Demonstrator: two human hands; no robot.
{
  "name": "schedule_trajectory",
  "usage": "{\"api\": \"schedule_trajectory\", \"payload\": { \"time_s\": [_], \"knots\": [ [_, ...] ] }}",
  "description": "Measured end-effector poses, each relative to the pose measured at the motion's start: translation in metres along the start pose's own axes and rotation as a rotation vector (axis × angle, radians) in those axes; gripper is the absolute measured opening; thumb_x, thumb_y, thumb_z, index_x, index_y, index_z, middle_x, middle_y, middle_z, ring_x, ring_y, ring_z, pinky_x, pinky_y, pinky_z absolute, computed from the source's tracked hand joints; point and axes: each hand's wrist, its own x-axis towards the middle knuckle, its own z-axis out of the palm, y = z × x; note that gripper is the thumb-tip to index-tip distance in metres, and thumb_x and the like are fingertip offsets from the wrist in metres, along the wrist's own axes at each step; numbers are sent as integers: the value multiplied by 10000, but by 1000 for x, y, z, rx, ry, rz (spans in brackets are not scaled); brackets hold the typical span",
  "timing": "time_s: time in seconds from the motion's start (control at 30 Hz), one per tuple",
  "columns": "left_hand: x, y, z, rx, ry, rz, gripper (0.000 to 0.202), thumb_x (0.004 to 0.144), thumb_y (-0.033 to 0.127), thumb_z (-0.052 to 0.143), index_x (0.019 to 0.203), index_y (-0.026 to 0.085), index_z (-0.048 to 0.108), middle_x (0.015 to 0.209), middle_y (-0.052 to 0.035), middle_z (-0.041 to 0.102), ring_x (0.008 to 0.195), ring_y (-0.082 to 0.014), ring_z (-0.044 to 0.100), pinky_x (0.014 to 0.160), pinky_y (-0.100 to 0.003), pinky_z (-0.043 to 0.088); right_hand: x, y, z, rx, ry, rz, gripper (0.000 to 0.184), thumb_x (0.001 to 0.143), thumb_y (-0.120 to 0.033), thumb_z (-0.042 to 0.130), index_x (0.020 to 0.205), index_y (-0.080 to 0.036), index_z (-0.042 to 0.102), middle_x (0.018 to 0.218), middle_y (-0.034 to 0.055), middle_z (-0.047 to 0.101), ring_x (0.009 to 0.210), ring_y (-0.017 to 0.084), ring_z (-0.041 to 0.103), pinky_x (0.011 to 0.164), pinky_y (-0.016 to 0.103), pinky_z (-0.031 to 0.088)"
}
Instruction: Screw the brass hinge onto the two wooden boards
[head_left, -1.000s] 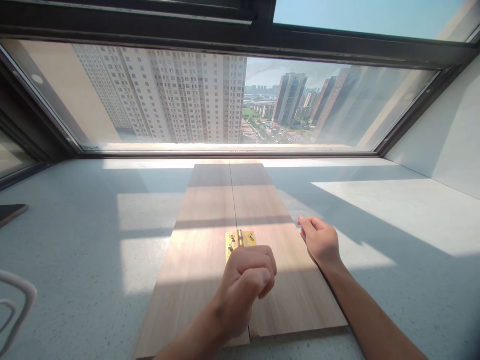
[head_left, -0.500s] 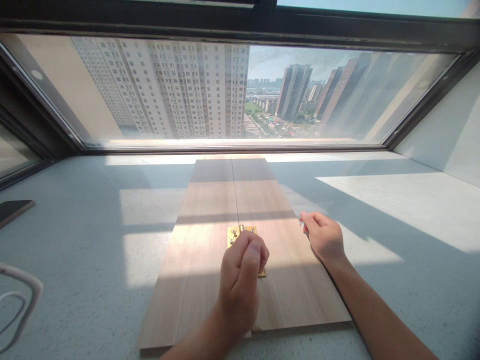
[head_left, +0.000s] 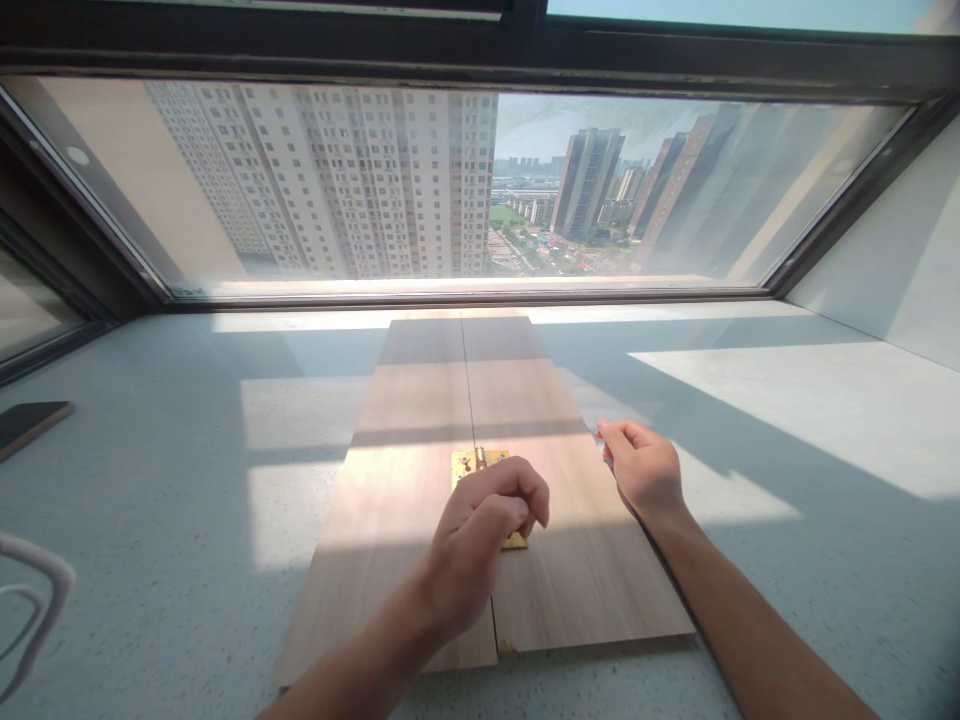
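Note:
Two long wooden boards (head_left: 420, 400) lie side by side on a pale speckled counter, joined across their seam by a brass hinge (head_left: 480, 461). My left hand (head_left: 480, 545) hovers over the hinge's near half and hides it. Its fingers are curled into a pinch pointing down at the hinge, and what they hold is hidden. My right hand (head_left: 643, 470) rests at the right board's outer edge with fingers curled, and a small object that I cannot make out shows at its fingertips.
The counter (head_left: 165, 470) runs up to a wide window (head_left: 465, 190) with dark frames. A dark flat object (head_left: 30, 420) lies at the far left, and a white looped thing (head_left: 30, 600) sits at the lower left. A wall (head_left: 885, 250) rises at the right.
My left hand has turned from a knuckles-up fist to a more open pinch over the hinge. The right hand has barely shifted. The camera has tilted slightly.

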Motion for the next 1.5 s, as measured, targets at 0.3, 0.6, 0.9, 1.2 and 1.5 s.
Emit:
{"api": "schedule_trajectory", "payload": {
  "time_s": [0.3,0.6,0.9,1.2,1.5],
  "knots": [
    [-26,-20,18,86,231,125,309,999,326,411,749,183,522,710,-5,487,689,-138,446,652,-264,370,0,2,0,7,-14,-17,401,828,-496,578,566,-193,576,489,-9,526,487,132,461,492,264,333],
    [6,-18,18,117,78,151,412,883,255,457,521,210,265,499,51,227,479,-92,229,483,-284,186,-4,-2,0,-5,-13,5,391,832,-477,578,560,-196,571,506,-4,548,511,138,474,519,269,340],
    [-5,-3,20,99,-42,96,398,763,276,500,459,199,254,520,12,306,512,-111,292,507,-308,206,-1,0,1,19,-20,12,393,824,-500,590,597,-182,627,493,-7,539,478,132,457,486,263,337],
    [-4,-21,17,-48,469,173,520,909,454,581,513,187,375,461,38,373,453,-92,363,468,-253,275,0,2,2,40,-26,16,364,829,-482,586,640,-179,655,502,-25,526,483,127,462,486,257,339],
    [3,-19,2,-211,78,112,560,835,373,577,453,187,212,408,68,168,400,-51,148,423,-254,111,0,3,2,26,-23,18,376,828,-486,586,605,-185,620,507,-20,541,501,131,474,509,258,338]
  ]
}}
